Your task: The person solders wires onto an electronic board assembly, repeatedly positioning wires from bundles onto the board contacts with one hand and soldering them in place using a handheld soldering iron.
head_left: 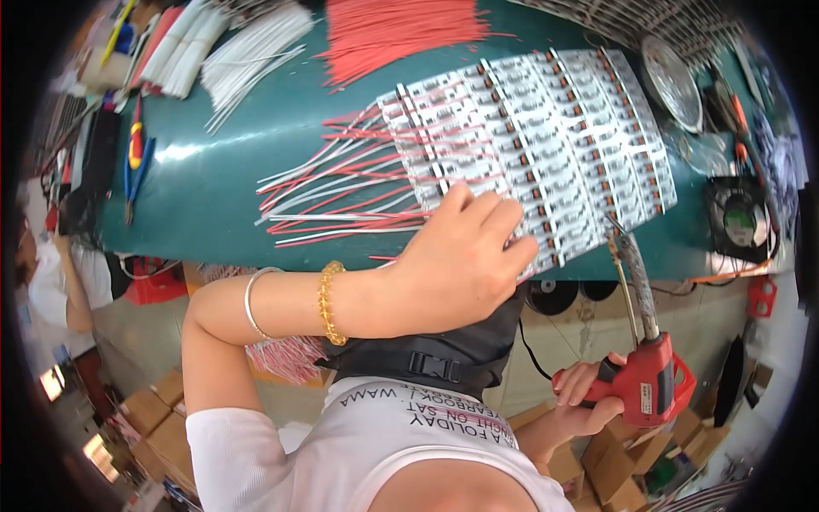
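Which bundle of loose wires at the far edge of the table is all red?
The middle bundle, a fan of red wires straight beyond the circuit strips. The bundles to its left are white, and lie nearer the table's far left corner.

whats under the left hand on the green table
The left hand presses flat on the near edge of the white circuit strips lying on the green table, red and white wires fanning beside it. The strips directly beneath the palm are hidden.

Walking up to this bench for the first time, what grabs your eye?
Rows of white circuit strips fan across the green table, with red and white wires trailing off their left side. The left hand presses on the strips' near edge, while the right hand grips a red soldering gun lower right.
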`<state>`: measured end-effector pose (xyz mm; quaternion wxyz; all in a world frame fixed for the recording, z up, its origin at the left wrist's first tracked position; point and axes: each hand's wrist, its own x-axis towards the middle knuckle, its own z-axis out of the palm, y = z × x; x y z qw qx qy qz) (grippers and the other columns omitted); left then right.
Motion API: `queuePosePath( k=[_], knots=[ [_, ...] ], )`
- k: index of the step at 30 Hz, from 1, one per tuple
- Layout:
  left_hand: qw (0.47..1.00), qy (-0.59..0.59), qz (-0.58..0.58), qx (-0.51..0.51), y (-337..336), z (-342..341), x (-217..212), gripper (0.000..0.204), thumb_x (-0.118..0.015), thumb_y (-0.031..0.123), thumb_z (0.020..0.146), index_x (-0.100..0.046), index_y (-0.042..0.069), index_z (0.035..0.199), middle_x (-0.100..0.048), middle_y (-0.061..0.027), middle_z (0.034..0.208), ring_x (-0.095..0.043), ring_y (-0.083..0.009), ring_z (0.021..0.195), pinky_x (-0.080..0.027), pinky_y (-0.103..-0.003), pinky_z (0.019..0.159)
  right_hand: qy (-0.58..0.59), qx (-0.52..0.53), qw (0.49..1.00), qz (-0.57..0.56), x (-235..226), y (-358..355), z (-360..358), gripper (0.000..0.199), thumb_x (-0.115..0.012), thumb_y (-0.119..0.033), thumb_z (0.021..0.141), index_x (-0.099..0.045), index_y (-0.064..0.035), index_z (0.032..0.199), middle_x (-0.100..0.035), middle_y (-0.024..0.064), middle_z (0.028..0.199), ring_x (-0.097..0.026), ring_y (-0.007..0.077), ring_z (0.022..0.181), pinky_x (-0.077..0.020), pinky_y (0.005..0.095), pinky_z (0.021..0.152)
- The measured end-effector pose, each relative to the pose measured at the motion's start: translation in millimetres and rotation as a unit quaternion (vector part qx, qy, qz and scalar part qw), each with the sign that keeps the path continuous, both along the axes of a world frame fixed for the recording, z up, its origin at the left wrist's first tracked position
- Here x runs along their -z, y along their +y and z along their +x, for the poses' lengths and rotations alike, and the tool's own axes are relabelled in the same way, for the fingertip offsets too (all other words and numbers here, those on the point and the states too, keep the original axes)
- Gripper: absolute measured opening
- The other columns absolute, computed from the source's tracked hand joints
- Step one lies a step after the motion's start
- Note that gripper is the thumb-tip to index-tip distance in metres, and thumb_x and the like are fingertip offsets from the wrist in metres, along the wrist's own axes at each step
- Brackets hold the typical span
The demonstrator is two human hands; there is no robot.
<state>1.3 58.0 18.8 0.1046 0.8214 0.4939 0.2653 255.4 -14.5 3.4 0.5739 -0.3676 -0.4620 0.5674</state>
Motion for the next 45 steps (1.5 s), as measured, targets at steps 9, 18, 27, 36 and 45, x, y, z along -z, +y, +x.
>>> queuePosePath(
  k=[9, 18, 27, 36, 45],
  knots=[
    [1.0, 0.013, -0.018, 0.009, -37.6, -25.6, -9.7, 0.015, -0.064, 0.012, 0.068, -0.058, 0.007, 0.081, -0.047, -0.0059, 0.078, -0.049, -0.0227, 0.077, -0.037, -0.042, 0.08, -0.067, 0.068, 0.993, 0.067, -13.0, 41.5, 5.6, 0.072, -0.058, -0.05, 0.086, -0.036, 0.0035, 0.129, -0.044, 0.0025, 0.052, -0.042, 0.0134, 0.04, -0.0403, 0.0279, 0.045],
    [0.989, 0.015, 0.093, -0.115, -44.3, -98.0, -38.3, 0.018, -0.069, 0.006, 0.069, -0.062, 0.007, 0.085, -0.054, -0.005, 0.082, -0.054, -0.0234, 0.08, -0.038, -0.049, 0.09, -0.288, 0.303, 0.909, 0.003, -56.6, 169.4, -18.8, 0.025, -0.06, -0.022, 0.09, -0.051, -0.0025, 0.078, -0.046, 0.0009, 0.05, -0.042, 0.0076, 0.037, -0.0281, 0.0229, 0.035],
    [0.944, 0.167, 0.132, -0.253, 14.1, -208.9, -7.4, 0.031, -0.067, 0.007, 0.071, -0.058, 0.006, 0.101, -0.056, -0.0108, 0.096, -0.052, -0.0282, 0.096, -0.039, -0.038, 0.084, -0.167, 0.193, 0.965, 0.06, -44.2, 139.5, 2.5, 0.042, -0.052, -0.03, 0.095, -0.048, 0.0031, 0.12, -0.036, -0.0012, 0.051, -0.033, 0.0077, 0.038, -0.0291, 0.0231, 0.038],
    [0.917, 0.318, 0.077, -0.228, 57.4, -240.4, 2.5, 0.021, -0.057, 0.002, 0.069, -0.058, 0.003, 0.09, -0.057, -0.0109, 0.08, -0.053, -0.0277, 0.08, -0.041, -0.038, 0.076, -0.145, 0.148, 0.977, 0.054, -34.2, 99.9, -15.4, 0.049, -0.048, -0.034, 0.096, -0.04, 0.0029, 0.127, -0.037, -0.0001, 0.051, -0.033, 0.0077, 0.039, -0.0309, 0.0235, 0.042],
    [0.969, 0.088, -0.05, -0.226, 64.3, -256.5, -5.1, 0.011, -0.059, 0.007, 0.08, -0.06, -0.003, 0.083, -0.059, -0.0167, 0.078, -0.058, -0.0325, 0.074, -0.046, -0.038, 0.066, -0.115, 0.133, 0.984, 0.033, -24.2, 95.7, -18.3, 0.048, -0.047, -0.033, 0.097, -0.04, 0.0034, 0.127, -0.036, -0.0006, 0.05, -0.032, 0.0079, 0.038, -0.0322, 0.023, 0.042]
  ],
)
